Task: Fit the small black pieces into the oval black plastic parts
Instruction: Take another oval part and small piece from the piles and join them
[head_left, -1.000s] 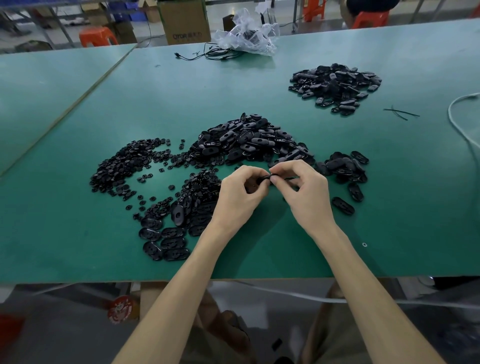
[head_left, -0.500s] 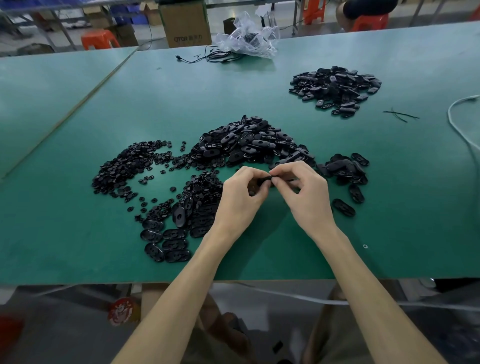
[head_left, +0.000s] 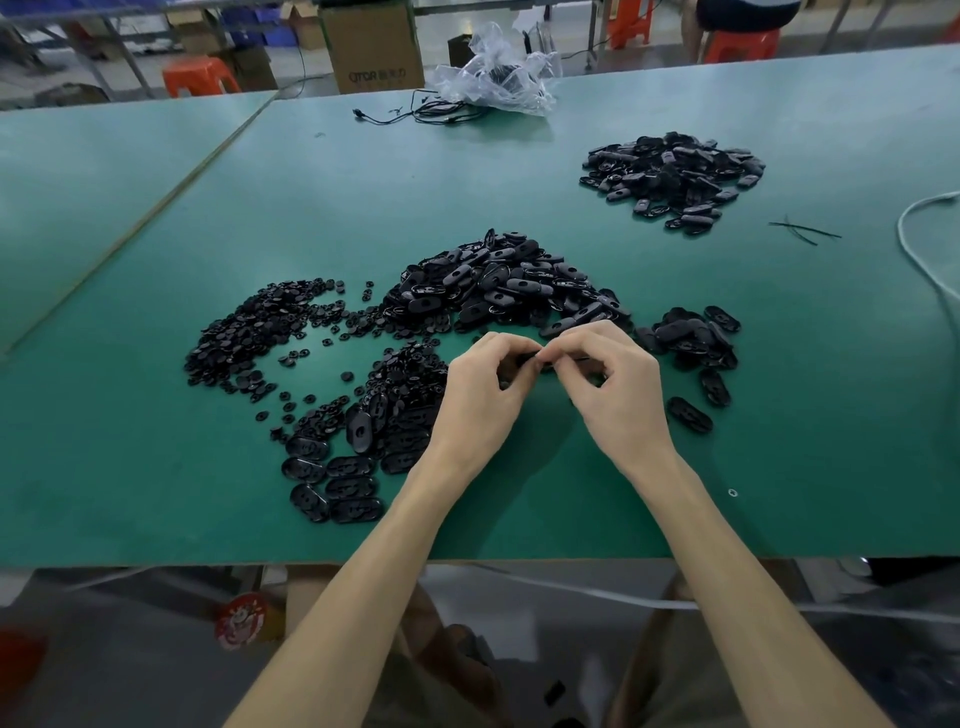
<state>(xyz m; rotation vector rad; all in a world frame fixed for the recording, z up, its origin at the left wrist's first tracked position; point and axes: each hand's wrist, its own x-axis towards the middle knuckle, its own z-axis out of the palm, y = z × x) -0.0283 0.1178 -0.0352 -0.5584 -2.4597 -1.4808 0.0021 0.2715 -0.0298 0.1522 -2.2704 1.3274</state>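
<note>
My left hand (head_left: 483, 395) and my right hand (head_left: 615, 395) meet fingertip to fingertip above the green table (head_left: 519, 171), both pinching one black oval part (head_left: 566, 358) that is mostly hidden by my fingers. Whether a small piece sits between them I cannot tell. Behind my hands lies a big pile of oval parts (head_left: 504, 286). To the left spreads a heap of small black pieces (head_left: 260, 332). A mixed heap of small pieces and ovals (head_left: 363, 431) lies beside my left wrist. A few more ovals (head_left: 691, 338) lie right of my right hand.
A separate pile of oval parts (head_left: 675, 171) sits at the far right. A clear plastic bag (head_left: 498, 73) and black cables lie at the far edge, thin black ties (head_left: 802, 231) and a white cable (head_left: 919, 244) at the right. The table's near edge runs under my forearms.
Both hands stay together on the same oval part, fingers shifting only slightly. The view has tilted a little.
</note>
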